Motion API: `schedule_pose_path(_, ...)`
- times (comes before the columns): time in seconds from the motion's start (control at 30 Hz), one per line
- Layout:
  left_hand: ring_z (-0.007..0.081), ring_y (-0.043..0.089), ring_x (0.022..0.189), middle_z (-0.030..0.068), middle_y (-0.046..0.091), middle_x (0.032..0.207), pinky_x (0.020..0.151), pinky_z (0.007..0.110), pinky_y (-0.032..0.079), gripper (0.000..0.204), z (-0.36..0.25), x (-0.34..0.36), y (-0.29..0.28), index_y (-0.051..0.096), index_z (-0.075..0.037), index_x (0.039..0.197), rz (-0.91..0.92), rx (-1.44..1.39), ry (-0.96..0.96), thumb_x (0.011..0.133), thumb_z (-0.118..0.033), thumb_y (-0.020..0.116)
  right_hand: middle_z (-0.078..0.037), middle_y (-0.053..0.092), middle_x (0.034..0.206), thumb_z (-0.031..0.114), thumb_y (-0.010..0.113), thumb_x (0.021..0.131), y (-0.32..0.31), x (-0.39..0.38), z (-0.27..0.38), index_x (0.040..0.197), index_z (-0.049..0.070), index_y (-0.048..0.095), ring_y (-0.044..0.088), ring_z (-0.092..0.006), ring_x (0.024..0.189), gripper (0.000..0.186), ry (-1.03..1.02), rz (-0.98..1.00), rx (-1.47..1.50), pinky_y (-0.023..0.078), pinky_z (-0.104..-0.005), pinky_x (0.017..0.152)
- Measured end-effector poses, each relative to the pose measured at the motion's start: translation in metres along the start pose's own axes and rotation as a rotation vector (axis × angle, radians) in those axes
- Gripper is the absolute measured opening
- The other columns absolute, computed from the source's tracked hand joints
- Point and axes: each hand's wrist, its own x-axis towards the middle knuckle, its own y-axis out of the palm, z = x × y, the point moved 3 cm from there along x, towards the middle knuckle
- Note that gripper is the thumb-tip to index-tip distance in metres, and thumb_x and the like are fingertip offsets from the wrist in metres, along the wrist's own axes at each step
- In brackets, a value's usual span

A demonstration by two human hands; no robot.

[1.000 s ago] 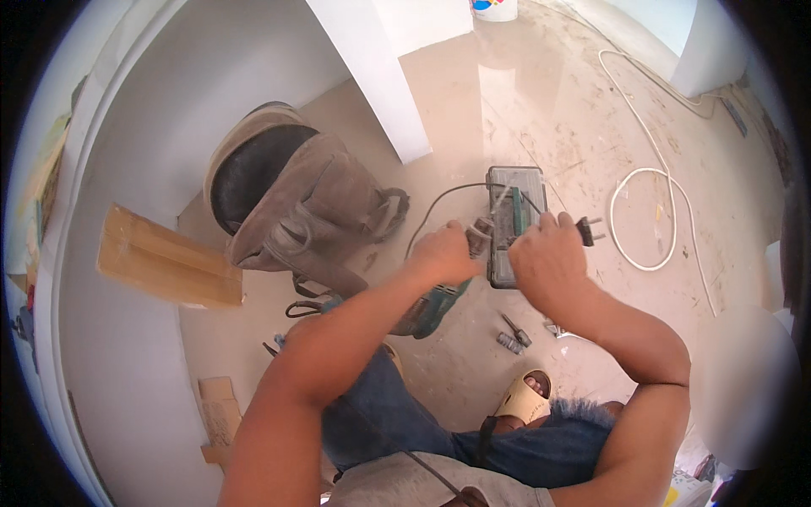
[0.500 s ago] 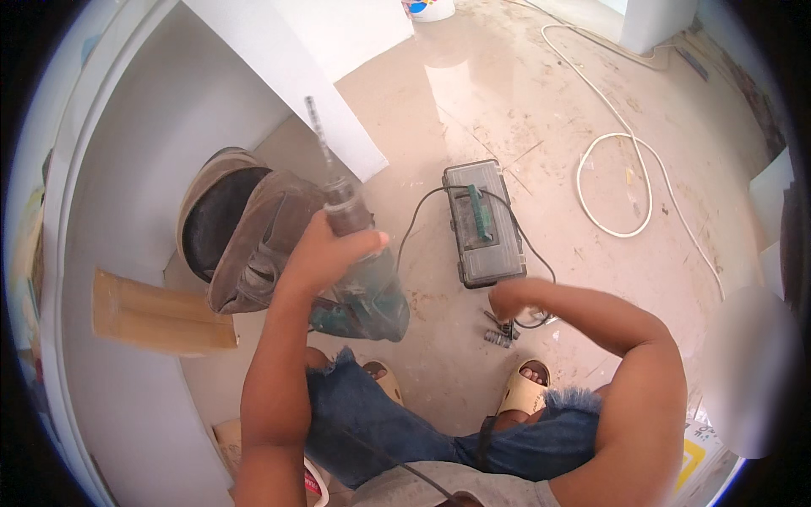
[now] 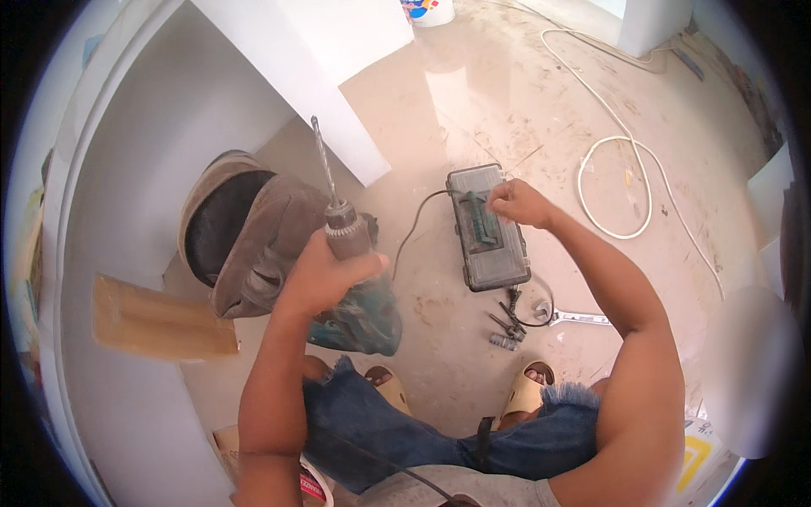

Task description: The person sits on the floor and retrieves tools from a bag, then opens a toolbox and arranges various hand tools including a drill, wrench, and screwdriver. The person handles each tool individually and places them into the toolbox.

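My left hand (image 3: 325, 275) is wrapped round the front of a dusty teal power drill (image 3: 359, 317), whose long bit (image 3: 323, 160) points up and away. Over a grey toolbox (image 3: 497, 269) with a green handle (image 3: 479, 224) hovers my right hand (image 3: 521, 203). Its fingers are curled near the handle, and I cannot make out what they hold, if anything. A black cord (image 3: 412, 226) runs up to the toolbox and shows again below it. Loose drill bits and small metal pieces (image 3: 505, 329) lie by my right foot, beside a wrench (image 3: 580, 318).
A brown backpack (image 3: 262, 203) leans at the left, with a cardboard piece (image 3: 165, 317) in front of it. A white cable (image 3: 612, 232) loops over the dusty floor at right. A white wall edge (image 3: 346, 144) juts in, and a white bucket (image 3: 431, 12) stands at the far end.
My right hand has moved away from the loose bits up to the toolbox handle, uncovering the wrench. The toolbox has shifted slightly right. My left hand still holds the drill.
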Motion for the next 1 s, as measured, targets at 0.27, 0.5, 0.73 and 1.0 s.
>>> schedule_pose_path(0.27,0.0149,0.060,0.083,0.0050,0.067,0.090,0.077,0.033,0.049,0.037,0.001,0.009,0.005,0.065,-0.001,0.096,0.028,0.007,-0.009,0.077,-0.028,0.081,-0.023,0.072,0.099,0.035,0.062,0.095,-0.009,0.024,-0.083,0.118,-0.009,0.067,0.072,-0.0365,0.089,0.049,0.596,-0.122,0.250,0.060,-0.0441,0.079)
schedule_pose_path(0.5,0.0150,0.060,0.084,0.0061,0.067,0.092,0.076,0.034,0.049,0.038,0.002,0.007,0.011,0.065,0.000,0.101,0.084,0.006,-0.021,0.077,-0.026,0.080,-0.030,0.057,0.138,0.057,0.065,0.093,0.049,0.010,-0.123,0.135,-0.015,0.052,0.058,-0.0427,0.126,0.085,0.676,-0.057,0.632,0.052,-0.0565,0.098)
schedule_pose_path(0.73,0.0174,0.063,0.088,0.0087,0.069,0.095,0.082,0.035,0.051,0.040,0.010,0.010,0.021,0.066,0.001,0.103,0.138,0.122,-0.027,0.078,-0.025,0.081,-0.028,0.066,0.125,0.052,0.076,0.085,0.039,0.015,-0.117,0.124,-0.014,0.061,0.069,-0.0421,0.106,0.078,0.717,-0.189,0.462,0.057,-0.0525,0.087)
schedule_pose_path(1.0,0.0202,0.062,0.096,0.0109,0.067,0.105,0.087,0.036,0.049,0.055,0.006,0.013,0.036,0.063,0.003,0.115,0.292,0.123,-0.079,0.076,-0.029,0.085,-0.027,0.072,0.100,0.034,0.076,0.080,-0.001,0.026,-0.081,0.102,-0.007,0.070,0.070,-0.0413,0.099,0.047,0.303,-0.441,-0.145,0.055,-0.0468,0.087)
